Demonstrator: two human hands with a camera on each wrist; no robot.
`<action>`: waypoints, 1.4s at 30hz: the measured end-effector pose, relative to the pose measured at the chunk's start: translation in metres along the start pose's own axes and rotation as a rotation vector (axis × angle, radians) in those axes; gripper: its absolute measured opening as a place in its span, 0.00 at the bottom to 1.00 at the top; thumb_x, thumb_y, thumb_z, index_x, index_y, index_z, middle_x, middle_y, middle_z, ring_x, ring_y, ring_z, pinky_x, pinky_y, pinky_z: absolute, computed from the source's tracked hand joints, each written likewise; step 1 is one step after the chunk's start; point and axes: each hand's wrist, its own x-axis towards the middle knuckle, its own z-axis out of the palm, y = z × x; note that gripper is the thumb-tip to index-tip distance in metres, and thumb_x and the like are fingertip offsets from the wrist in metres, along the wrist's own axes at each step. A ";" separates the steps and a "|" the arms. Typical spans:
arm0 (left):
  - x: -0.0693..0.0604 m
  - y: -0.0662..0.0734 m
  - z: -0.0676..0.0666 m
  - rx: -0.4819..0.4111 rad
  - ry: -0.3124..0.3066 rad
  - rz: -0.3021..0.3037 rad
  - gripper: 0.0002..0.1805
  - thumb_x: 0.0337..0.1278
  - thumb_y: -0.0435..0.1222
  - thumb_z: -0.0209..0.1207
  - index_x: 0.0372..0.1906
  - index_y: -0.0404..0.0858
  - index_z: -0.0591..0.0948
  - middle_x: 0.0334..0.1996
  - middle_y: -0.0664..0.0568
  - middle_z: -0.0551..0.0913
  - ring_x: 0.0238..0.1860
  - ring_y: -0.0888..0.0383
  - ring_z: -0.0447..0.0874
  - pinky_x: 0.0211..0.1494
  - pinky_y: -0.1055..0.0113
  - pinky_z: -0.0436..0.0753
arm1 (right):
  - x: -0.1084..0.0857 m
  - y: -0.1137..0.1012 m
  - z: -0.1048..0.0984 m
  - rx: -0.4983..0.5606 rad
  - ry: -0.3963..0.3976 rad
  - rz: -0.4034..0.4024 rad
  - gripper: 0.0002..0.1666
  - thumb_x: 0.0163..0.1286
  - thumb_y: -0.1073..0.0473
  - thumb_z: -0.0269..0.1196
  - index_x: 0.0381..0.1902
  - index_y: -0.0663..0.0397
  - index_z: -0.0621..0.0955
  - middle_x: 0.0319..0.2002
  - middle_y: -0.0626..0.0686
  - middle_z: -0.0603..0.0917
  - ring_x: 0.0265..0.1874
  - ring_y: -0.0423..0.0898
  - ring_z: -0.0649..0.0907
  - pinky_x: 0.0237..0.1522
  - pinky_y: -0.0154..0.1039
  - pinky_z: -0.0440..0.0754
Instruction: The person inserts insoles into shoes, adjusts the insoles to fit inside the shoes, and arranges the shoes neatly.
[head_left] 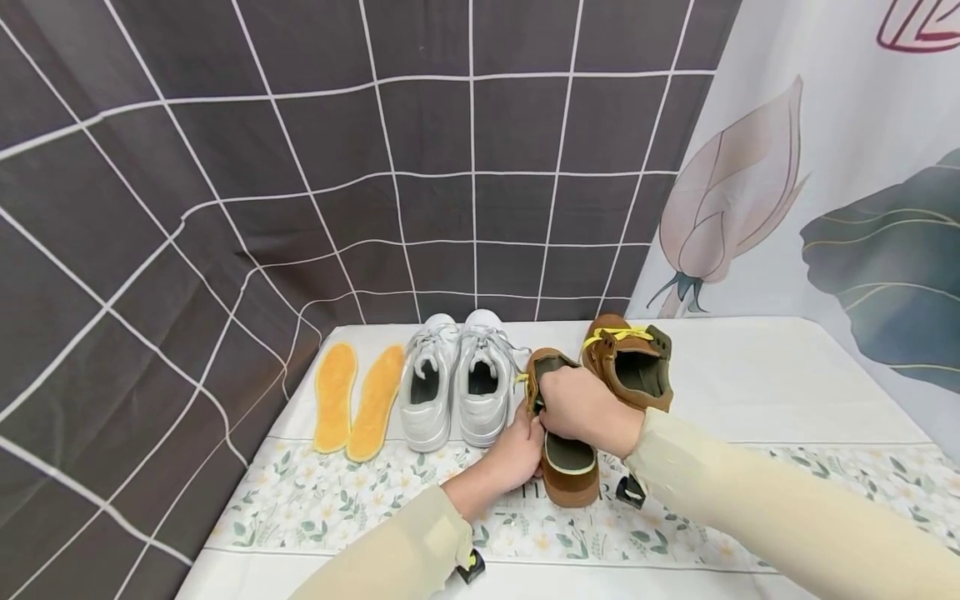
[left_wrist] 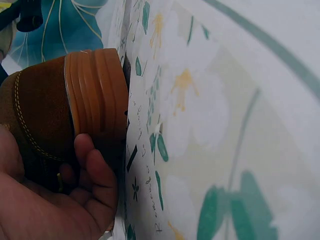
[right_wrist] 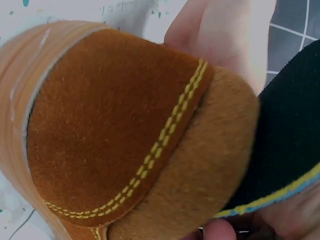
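My left hand (head_left: pixel 517 450) holds the side of a brown suede shoe (head_left: pixel 570 487) with an orange-tan sole. In the left wrist view its fingers (left_wrist: pixel 102 175) curl against the shoe's side, near the sole. My right hand (head_left: pixel 588 408) is over the same shoe's opening. The right wrist view shows a dark insole (right_wrist: pixel 290 125) with a yellow and blue edge at the shoe's heel, pinched by my right hand; part of that grip is hidden. Behind it to the right stands the matching brown shoe (head_left: pixel 637 379) with yellow laces.
A pair of white sneakers (head_left: pixel 429 412) stands left of the brown shoe. Farther left lie two fuzzy yellow-orange insoles (head_left: pixel 335 396), side by side. A white floral cloth (head_left: pixel 300 517) covers the table, with a dark grid-patterned curtain (head_left: pixel 420 208) behind.
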 end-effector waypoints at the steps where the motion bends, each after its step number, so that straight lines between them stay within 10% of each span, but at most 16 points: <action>1: 0.000 0.000 0.000 -0.003 0.002 -0.002 0.28 0.80 0.43 0.36 0.77 0.37 0.53 0.15 0.52 0.73 0.13 0.57 0.74 0.19 0.67 0.77 | 0.002 0.000 0.002 -0.011 0.008 0.004 0.14 0.54 0.60 0.66 0.15 0.50 0.74 0.15 0.50 0.77 0.16 0.47 0.76 0.20 0.45 0.77; 10: -0.001 0.001 0.001 -0.006 0.019 -0.027 0.29 0.80 0.42 0.37 0.78 0.38 0.53 0.19 0.48 0.75 0.12 0.57 0.73 0.18 0.67 0.77 | 0.010 0.000 0.015 -0.106 -0.018 0.083 0.11 0.59 0.57 0.66 0.20 0.52 0.79 0.19 0.52 0.81 0.19 0.51 0.81 0.15 0.47 0.77; 31: -0.005 0.001 0.001 0.047 -0.030 -0.020 0.31 0.80 0.48 0.34 0.79 0.41 0.50 0.22 0.54 0.77 0.14 0.59 0.75 0.25 0.66 0.76 | 0.020 0.012 -0.008 -0.030 -0.458 0.085 0.18 0.67 0.45 0.63 0.29 0.54 0.81 0.30 0.54 0.82 0.26 0.50 0.81 0.31 0.45 0.81; 42: -0.004 0.000 0.002 -0.022 -0.019 -0.030 0.29 0.80 0.47 0.36 0.78 0.40 0.52 0.29 0.53 0.76 0.15 0.57 0.74 0.22 0.66 0.78 | 0.014 0.013 -0.001 0.007 -0.212 0.044 0.16 0.57 0.50 0.70 0.20 0.52 0.79 0.23 0.53 0.82 0.24 0.49 0.80 0.32 0.46 0.82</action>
